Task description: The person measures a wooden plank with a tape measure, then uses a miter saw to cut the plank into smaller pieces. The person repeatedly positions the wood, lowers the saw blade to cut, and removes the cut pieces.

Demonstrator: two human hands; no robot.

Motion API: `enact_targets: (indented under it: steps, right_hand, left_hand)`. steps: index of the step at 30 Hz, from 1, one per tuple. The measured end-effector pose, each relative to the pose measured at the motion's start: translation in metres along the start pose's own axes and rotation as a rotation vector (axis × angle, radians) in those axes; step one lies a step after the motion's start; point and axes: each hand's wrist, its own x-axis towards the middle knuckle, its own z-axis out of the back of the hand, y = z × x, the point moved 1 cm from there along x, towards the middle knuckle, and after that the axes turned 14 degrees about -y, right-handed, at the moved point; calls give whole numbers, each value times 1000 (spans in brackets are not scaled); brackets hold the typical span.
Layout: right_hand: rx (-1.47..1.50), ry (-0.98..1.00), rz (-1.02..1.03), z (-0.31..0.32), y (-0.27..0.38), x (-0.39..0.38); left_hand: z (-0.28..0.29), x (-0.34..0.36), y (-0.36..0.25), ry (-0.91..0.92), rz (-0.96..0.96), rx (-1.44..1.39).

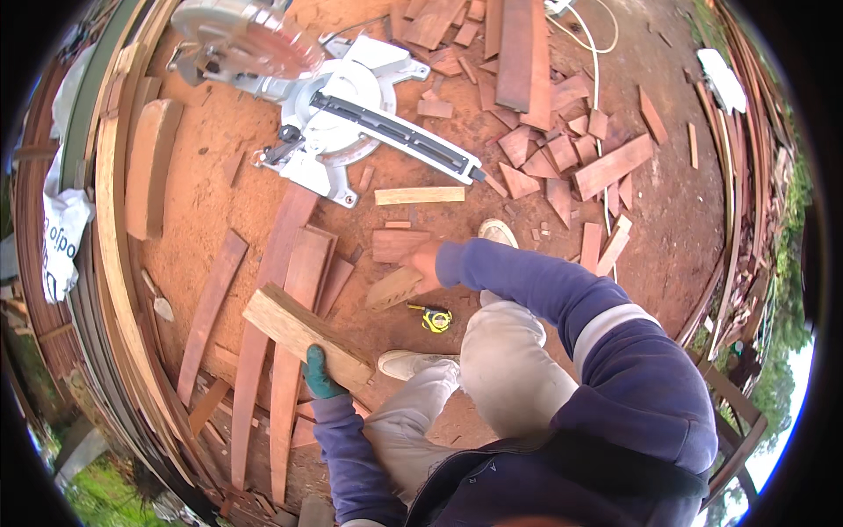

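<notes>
A thick, pale-faced wooden beam piece (303, 329) slants over the reddish boards at lower left. Wrapped round its near side is my left hand (321, 374), in a green glove. My right hand (425, 266) reaches down in front of me and grips the end of a short wooden block (394, 289), its fingers partly hidden. Just beyond that hand lies a flat reddish-brown offcut (397, 245). A yellow and black tape measure (435, 319) rests on the soil between the short block and my feet.
A mitre saw (342, 110) stands on the ground ahead, a pale strip (420, 195) near it. Long boards (255, 386) lie at left. Offcuts (562, 158) are heaped ahead right, with a white cable (596, 70) running through. A trowel (162, 307) lies by the left stack.
</notes>
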Motion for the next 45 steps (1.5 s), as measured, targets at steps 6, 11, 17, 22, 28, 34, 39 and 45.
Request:
enact_targets:
  steps: [6, 11, 17, 22, 28, 34, 39, 45]
  right_hand:
    - [340, -500, -679, 84, 32, -352]
    - [921, -1065, -1042, 39, 117, -628]
    - [1081, -1811, -1374, -31, 167, -818]
    - [1053, -1989, -1771, -63, 162, -982]
    - [526, -2589, -1972, -70, 183, -1241]
    - [-132, -2652, -2490, -75, 191, -1453]
    - [67, -2527, -2763, -90, 185, -1587]
    - [522, -2433, -2846, -131, 166, -1694]
  left_hand:
    - [15, -175, 34, 248, 512, 187]
    - [-11, -284, 11, 592, 666, 588]
    - [-146, -440, 67, 775, 508, 834]
    - [-240, -610, 169, 918, 347, 1014]
    - [-296, -768, 260, 1079, 252, 1187]
    - [-331, -876, 346, 1187, 206, 1320]
    - [-375, -954, 429, 1291, 124, 1417]
    - [-429, -1058, 511, 1435, -46, 1505]
